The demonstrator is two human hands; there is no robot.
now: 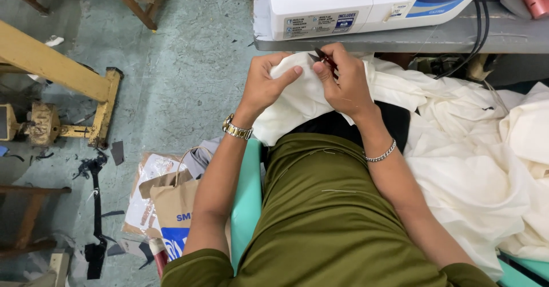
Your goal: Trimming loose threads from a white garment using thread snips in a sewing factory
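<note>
Lap: olive-green shirt (pixel 326 218) fills the bottom of the view, with a teal seat edge (pixel 249 201) beside it.
Cloth: cream fabric (pixel 297 95) is bunched up between both hands, just below the table edge; the rest spills well off to the right over the lap.
Left hand: left hand (pixel 264 84) is clenched on a fold of the cream fabric, thumb on top, a metal watch (pixel 236 129) on the wrist.
Right hand: right hand (pixel 343 81) pinches small dark thread snips (pixel 321 56) with reddish handles; a chain bracelet (pixel 382 152) sits on the wrist.
Key relation: the snips' tips point left and slightly up, toward the fold the left hand holds; blade tips and fabric edge are touching or just apart, I cannot tell which.
Behind: white sewing machine (pixel 343 4) stands on a grey table (pixel 457 38).
Floor: brown paper bag (pixel 171 207) stands at the left, near a yellow metal stand (pixel 63 86).
</note>
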